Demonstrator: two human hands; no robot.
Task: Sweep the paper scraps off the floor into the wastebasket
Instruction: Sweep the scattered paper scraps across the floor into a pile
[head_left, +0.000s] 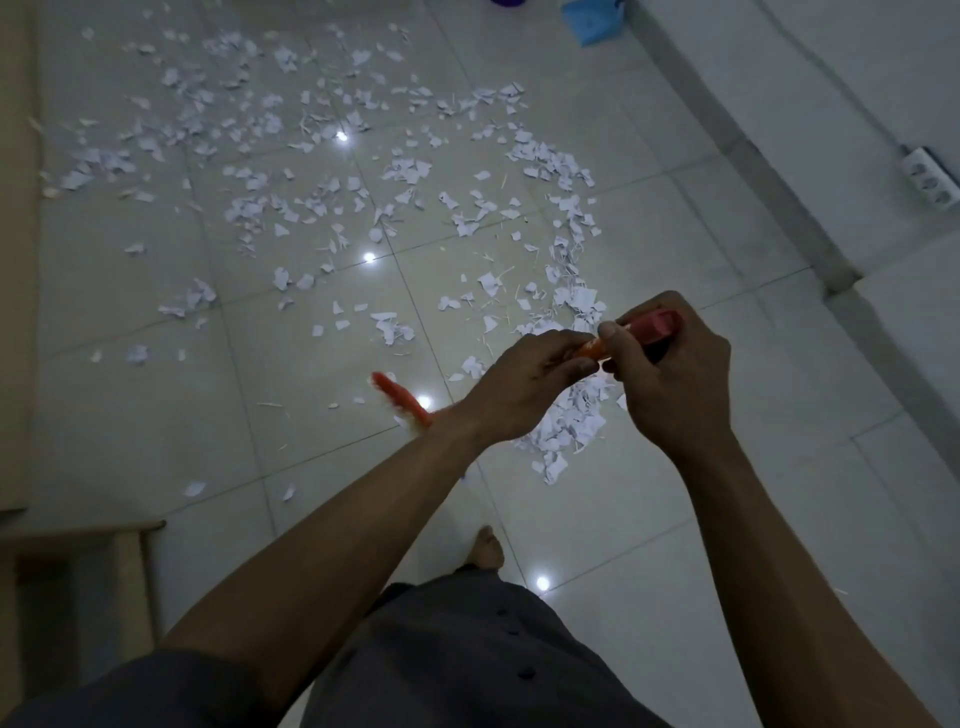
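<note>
Head view is showing the left hand (524, 384) and right hand (675, 374) both curling around the red broom handle (654, 326), probably steadying the broom head (400, 397) for dragging paper scraps (579, 423).

Glossy pale floor tiles (156, 441) reflect lights; white wall (857, 78) at right, wooden furniture (130, 571) left.

White power strip (930, 179) lies on the raised ledge (883, 93) at right, with its cable (836, 80) trailing along the ledge. Beige wooden furniture (130, 571) at lower left.
</note>
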